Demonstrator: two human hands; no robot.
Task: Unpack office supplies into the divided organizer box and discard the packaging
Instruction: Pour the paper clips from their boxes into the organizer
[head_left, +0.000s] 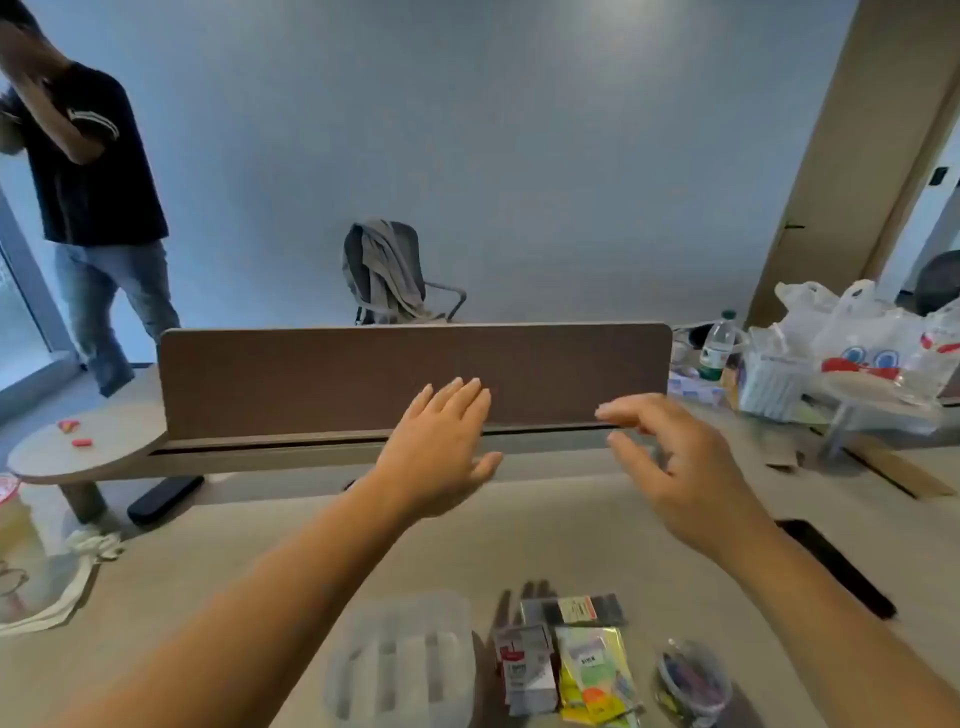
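Observation:
A clear plastic divided organizer box (400, 660) lies on the desk near the bottom edge. To its right sit small packs: a dark pack with a label (576, 609), small white and red boxes (524, 670), a yellow-green packet (597, 680) and a round clear tub of coloured items (693, 680). My left hand (441, 447) is raised over the desk with straight fingers and holds nothing. My right hand (675, 457) is raised beside it, fingers loosely spread, also empty. Both hands are well beyond the supplies, near the brown desk divider (311, 379).
A person in a dark shirt (88, 171) stands at the far left. An office chair (389, 275) stands behind the divider. Plastic bags (857, 332) and a water bottle (719, 343) crowd the right. A white cloth bag (62, 587) lies at the left, and a cable slot (836, 566) cuts the desk.

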